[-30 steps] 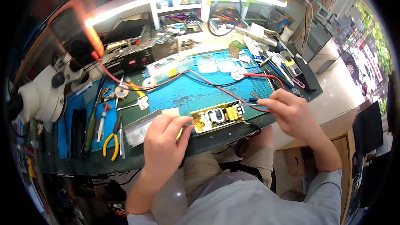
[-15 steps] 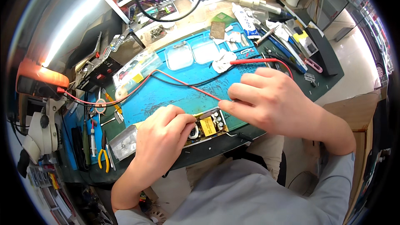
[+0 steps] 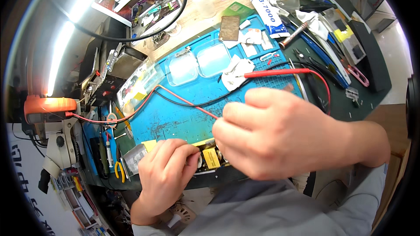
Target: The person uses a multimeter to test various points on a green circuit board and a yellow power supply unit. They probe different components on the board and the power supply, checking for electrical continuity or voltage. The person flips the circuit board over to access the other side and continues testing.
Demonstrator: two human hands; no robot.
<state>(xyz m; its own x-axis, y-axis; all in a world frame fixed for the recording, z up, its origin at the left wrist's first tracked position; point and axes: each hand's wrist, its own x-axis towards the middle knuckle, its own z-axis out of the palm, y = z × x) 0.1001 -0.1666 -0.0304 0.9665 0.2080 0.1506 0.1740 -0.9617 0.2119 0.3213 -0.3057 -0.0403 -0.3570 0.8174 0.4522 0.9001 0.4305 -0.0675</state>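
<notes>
A narrow circuit board with a yellow-wrapped transformer lies at the near edge of the blue work mat. My left hand is over the board's left end, thumb and fingers pinched together at its components; what they pinch is hidden. My right hand is closed in a loose fist above the board's right end and covers it. Its fingertips, and anything in them, are out of sight. Beyond the right hand a red test probe lies on the mat, its tip by crumpled white tissue.
An orange multimeter stands at the left, its red and black leads crossing the mat. Clear lidded boxes, a glue tube and tweezers lie farther back. Yellow-handled pliers are near the left edge. A black ring hangs overhead.
My right hand has moved left and nearer to me, now hiding the capacitors at the board's right end. The left hand stays at the board. The whole view has shifted.
</notes>
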